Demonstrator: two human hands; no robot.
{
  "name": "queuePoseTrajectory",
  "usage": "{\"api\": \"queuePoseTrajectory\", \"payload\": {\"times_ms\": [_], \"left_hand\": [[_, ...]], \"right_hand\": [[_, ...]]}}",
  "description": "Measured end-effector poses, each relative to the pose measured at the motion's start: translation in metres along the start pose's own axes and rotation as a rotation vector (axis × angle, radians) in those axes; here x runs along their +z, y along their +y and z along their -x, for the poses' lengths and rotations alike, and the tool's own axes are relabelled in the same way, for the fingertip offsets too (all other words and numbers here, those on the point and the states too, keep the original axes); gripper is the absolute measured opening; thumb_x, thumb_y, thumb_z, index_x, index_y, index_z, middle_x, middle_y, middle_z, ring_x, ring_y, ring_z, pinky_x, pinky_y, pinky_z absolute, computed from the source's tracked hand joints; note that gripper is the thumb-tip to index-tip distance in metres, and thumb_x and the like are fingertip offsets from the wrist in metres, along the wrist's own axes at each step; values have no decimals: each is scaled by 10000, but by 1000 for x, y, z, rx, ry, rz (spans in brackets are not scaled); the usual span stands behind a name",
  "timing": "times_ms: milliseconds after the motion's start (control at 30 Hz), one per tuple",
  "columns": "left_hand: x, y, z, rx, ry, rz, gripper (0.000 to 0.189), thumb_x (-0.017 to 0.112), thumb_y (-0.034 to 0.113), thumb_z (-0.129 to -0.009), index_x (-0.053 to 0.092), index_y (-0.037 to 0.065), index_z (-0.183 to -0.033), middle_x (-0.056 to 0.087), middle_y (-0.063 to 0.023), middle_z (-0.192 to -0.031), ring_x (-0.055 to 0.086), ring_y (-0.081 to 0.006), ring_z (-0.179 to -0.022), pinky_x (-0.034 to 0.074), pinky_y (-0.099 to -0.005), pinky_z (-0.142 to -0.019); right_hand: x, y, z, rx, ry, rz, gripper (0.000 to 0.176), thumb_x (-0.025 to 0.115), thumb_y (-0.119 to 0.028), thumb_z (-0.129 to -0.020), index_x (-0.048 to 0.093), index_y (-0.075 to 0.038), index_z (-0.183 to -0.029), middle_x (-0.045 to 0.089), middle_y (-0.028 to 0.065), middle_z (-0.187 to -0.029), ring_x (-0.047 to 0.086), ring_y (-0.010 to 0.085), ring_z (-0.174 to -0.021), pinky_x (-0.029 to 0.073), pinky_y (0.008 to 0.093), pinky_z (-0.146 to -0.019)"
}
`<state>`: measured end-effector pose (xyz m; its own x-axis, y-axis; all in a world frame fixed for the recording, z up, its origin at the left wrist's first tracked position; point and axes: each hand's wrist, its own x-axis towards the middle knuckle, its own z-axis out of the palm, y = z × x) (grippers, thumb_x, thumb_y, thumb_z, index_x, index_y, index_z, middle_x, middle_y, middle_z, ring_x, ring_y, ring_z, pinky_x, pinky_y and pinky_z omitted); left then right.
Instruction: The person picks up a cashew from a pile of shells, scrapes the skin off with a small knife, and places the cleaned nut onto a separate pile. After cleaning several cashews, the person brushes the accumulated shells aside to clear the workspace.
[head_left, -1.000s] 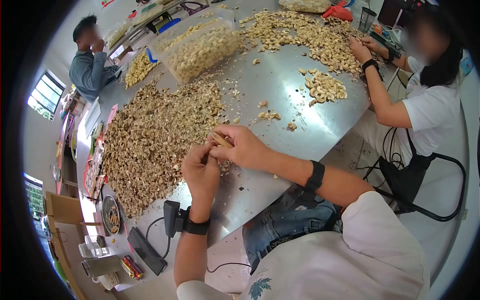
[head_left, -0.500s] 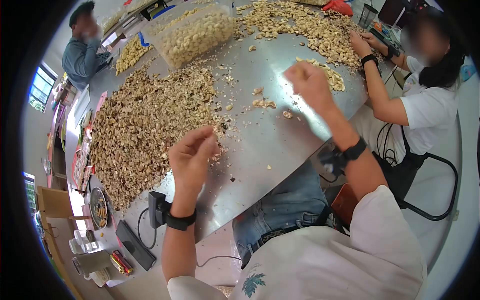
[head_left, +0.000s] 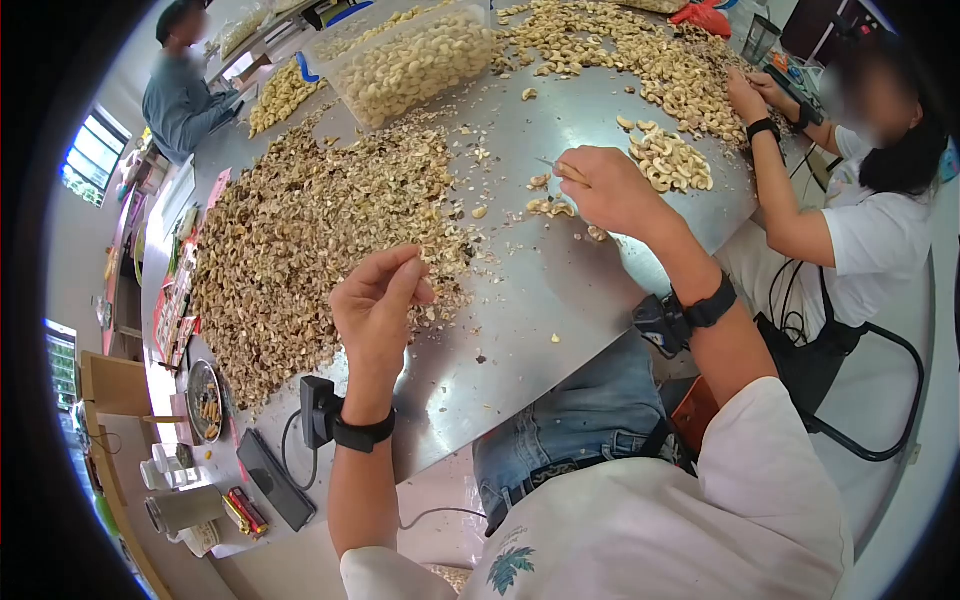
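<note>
My left hand [head_left: 378, 300] is raised over the near right edge of a large heap of brown nut pieces and skins [head_left: 310, 240], its thumb and fingertips pinched together. Whatever lies between those fingertips is too small to name. My right hand [head_left: 612, 190] is closed around a small knife [head_left: 570, 172], whose thin tip points left. Just beyond it lies a small pile of pale cashews [head_left: 672, 160]. A few cashews [head_left: 550, 207] rest on the metal table [head_left: 500, 370] below and left of the knife.
A clear bin of cashews [head_left: 415, 70] stands at the back. More cashews [head_left: 640, 50] spread across the far right. Co-workers sit at right [head_left: 870, 210] and far left [head_left: 185, 100]. A round metal dish [head_left: 205, 400] and a black phone [head_left: 275, 480] lie at the left edge.
My right hand has moved down and slightly left, away from the small cashew pile, and the knife now shows. My left hand stays pinched in nearly the same place. The view has shifted slightly.
</note>
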<state>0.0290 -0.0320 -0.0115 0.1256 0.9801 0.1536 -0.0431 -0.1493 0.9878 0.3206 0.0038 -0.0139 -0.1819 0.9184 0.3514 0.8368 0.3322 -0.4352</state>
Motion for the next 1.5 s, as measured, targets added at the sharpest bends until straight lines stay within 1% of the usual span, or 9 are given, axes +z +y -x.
{"api": "queuePoseTrajectory", "payload": {"times_ms": [133, 233, 333, 433, 533, 767, 1067, 1267, 1500], "left_hand": [[-1, -1, 0, 6, 16, 15, 147, 601, 6, -847, 641, -31, -984, 655, -80, -794, 604, -111, -626, 494, -219, -570], [-1, -3, 0, 10, -2, 20, 153, 606, 7, -844, 639, -33, -988, 653, -79, -791, 605, -112, -629, 491, -218, -567], [2, -2, 2, 11, -30, 21, 165, 613, 8, -839, 635, -38, -996, 652, -82, -793, 609, -116, -636, 490, -222, -568], [8, 3, 5, 2, -54, 30, 181, 620, 15, -838, 628, -44, -1009, 652, -87, -796, 613, -125, -640, 493, -234, -583], [12, 8, 7, -42, -86, 121, 199, 606, 46, -856, 618, -50, -1030, 652, -102, -810, 618, -143, -651, 496, -248, -605], [-5, 4, -1, -256, -233, 467, 201, 570, 85, -892, 624, -57, -1024, 656, -141, -873, 636, -188, -696, 515, -268, -618], [-13, 6, -5, -308, -215, 585, 147, 585, -5, -851, 628, -46, -984, 663, -134, -883, 655, -208, -723, 544, -286, -661], [-13, 3, -8, -248, -110, 582, 205, 583, -35, -841, 603, -32, -1045, 659, -143, -924, 661, -218, -804, 558, -292, -706], [-12, -1, -8, -224, -69, 604, 204, 583, -63, -829, 610, -22, -1028, 662, -143, -937, 667, -214, -796, 569, -293, -712]], "right_hand": [[-8, -5, 2, 135, -155, -15, 173, 579, -115, -754, 612, 6, -874, 601, 172, -784, 582, 330, -728, 453, 388, -666], [17, 17, 13, -72, -92, 65, 164, 581, -115, -743, 624, 1, -851, 620, 154, -772, 578, 345, -712, 459, 391, -660], [11, 5, 10, 111, -204, 21, 147, 601, -106, -748, 630, 3, -842, 624, 117, -730, 581, 264, -667, 466, 334, -638], [-10, -32, 4, 390, -301, -395, 121, 622, -84, -767, 627, 6, -847, 596, 67, -689, 562, 149, -660, 453, 272, -621], [-12, -58, 1, 233, -356, -622, 112, 635, -75, -786, 617, 1, -866, 574, 25, -721, 533, 74, -689, 433, 227, -621], [6, -106, -18, -182, -414, -628, 110, 641, -46, -765, 565, -21, -840, 547, 10, -723, 475, 100, -649, 397, 266, -587], [5, -114, -25, -237, -397, -554, 176, 662, -72, -745, 544, -2, -856, 505, 72, -672, 465, 150, -624, 397, 296, -573], [33, -108, -7, -250, 35, -386, 194, 606, -155, -843, 547, -3, -949, 538, 143, -810, 535, 310, -691, 425, 370, -595], [47, -116, 16, -240, 60, -368, 124, 559, -138, -845, 516, -24, -868, 527, 126, -821, 571, 331, -722, 464, 423, -609]]}}
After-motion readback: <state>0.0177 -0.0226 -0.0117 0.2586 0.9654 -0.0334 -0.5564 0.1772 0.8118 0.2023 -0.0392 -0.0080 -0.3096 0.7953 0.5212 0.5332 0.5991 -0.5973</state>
